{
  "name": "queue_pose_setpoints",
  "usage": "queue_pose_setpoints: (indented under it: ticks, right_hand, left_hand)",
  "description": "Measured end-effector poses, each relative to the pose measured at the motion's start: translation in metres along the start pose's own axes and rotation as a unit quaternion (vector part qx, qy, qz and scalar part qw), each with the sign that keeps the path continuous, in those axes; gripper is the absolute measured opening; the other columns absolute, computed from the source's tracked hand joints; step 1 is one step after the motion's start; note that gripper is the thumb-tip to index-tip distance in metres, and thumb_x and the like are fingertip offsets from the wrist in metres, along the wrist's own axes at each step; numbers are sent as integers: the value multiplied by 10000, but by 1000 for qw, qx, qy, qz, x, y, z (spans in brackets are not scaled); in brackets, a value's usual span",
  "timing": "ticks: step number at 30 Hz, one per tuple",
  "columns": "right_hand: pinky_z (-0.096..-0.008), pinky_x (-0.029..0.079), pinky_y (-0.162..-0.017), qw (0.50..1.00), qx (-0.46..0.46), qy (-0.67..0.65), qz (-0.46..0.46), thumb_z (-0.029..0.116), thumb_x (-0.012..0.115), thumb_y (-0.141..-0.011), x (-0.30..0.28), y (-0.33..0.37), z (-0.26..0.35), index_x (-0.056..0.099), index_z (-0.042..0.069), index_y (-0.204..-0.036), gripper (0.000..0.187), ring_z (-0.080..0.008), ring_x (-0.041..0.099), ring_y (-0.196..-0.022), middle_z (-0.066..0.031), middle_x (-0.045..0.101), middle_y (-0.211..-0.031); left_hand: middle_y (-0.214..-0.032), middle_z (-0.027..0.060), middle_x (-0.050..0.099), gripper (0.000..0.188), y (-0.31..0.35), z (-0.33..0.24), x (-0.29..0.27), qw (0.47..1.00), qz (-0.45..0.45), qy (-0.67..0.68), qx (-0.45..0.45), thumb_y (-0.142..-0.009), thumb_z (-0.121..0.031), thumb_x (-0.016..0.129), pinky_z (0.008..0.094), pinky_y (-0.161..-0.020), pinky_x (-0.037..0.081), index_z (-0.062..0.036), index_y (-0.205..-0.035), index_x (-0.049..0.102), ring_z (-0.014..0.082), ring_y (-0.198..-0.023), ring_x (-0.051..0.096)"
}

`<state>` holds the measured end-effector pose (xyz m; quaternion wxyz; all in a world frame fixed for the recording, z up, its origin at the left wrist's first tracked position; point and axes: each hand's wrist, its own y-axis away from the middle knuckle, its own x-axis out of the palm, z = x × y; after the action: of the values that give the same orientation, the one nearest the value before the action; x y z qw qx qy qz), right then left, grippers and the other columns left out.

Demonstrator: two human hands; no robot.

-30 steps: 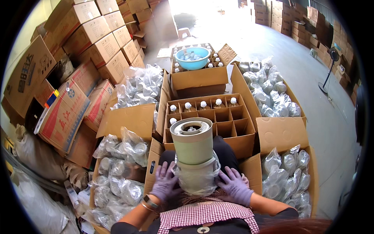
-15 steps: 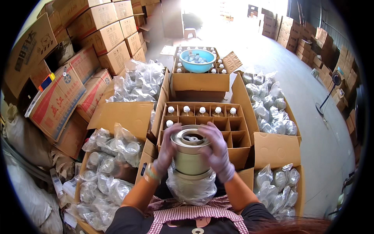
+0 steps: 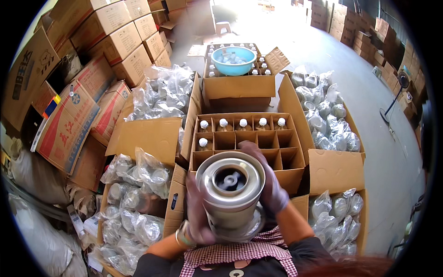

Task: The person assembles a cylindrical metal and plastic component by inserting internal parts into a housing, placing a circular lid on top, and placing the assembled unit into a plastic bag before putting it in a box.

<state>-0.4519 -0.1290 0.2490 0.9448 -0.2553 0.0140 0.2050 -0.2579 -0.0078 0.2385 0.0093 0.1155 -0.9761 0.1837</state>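
Between my two gloved hands stands a grey metal canister [image 3: 226, 203] with a stepped silver rim. Through the round opening in its top shows a pale hub-like part, slightly blurred. My left hand [image 3: 199, 212] lies along its left side, its fingers a little smeared by motion. On the other side my right hand [image 3: 267, 182] presses against the canister, its fingers reaching toward the far rim. Clear plastic [image 3: 256, 224] shows around the lower right of the canister, whose base is hidden. Just beyond is a divided carton [image 3: 295, 173] with several white-capped bottles [image 3: 243, 123] in its far compartments.
Open cartons of plastic-wrapped items flank me at the left [image 3: 134, 203] and right [image 3: 334, 210]. A light-blue basin [image 3: 234, 68] of small pieces rests on a farther carton of bottles. Stacked boxes [image 3: 115, 44] rise at far left. A thin stand [image 3: 394, 99] is on the right floor.
The canister has come up closer to the camera, and its top looks larger. Both hands have shifted from near its rim to lower along its sides. The plastic around its base shows less.
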Motion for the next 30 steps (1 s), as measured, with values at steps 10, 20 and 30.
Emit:
queue_pose_setpoints:
  ticks: [10, 20, 30]
  right_hand:
    - [-416, 380, -1184, 997, 13, -50, 60, 639, 388, -1060, -2, -13, -38, 605, -18, -1398, 770, -350, 532, -1385, -223, 572, -1464]
    - [-389, 412, -1160, 911, 91, -380, 135, 640, 588, -988, 13, -61, -30, 331, 25, -1599, 903, -235, 505, -1379, -174, 505, -1519]
    - [-468, 508, -994, 974, -102, 198, 47, 315, 901, -708, 88, -105, -113, 458, 74, -1513, 950, -399, 623, -1191, -226, 624, -1298]
  left_hand:
    - [-1330, 175, 622, 861, -27, -35, -10, 898, 162, -303, 276, -976, -701, 423, 510, -1153, 364, 36, -1406, 540, 286, -1274, 532]
    - [-1462, 219, 580, 1041, -99, -20, -56, 966, 217, -117, 81, -769, -623, 851, 465, -1137, 445, 24, -1502, 496, 351, -1354, 566]
    - [-1288, 133, 680, 472, -109, 68, -68, 966, -45, 207, -147, -1066, -380, 573, 457, -929, 626, -56, -1409, 557, 286, -1181, 677]
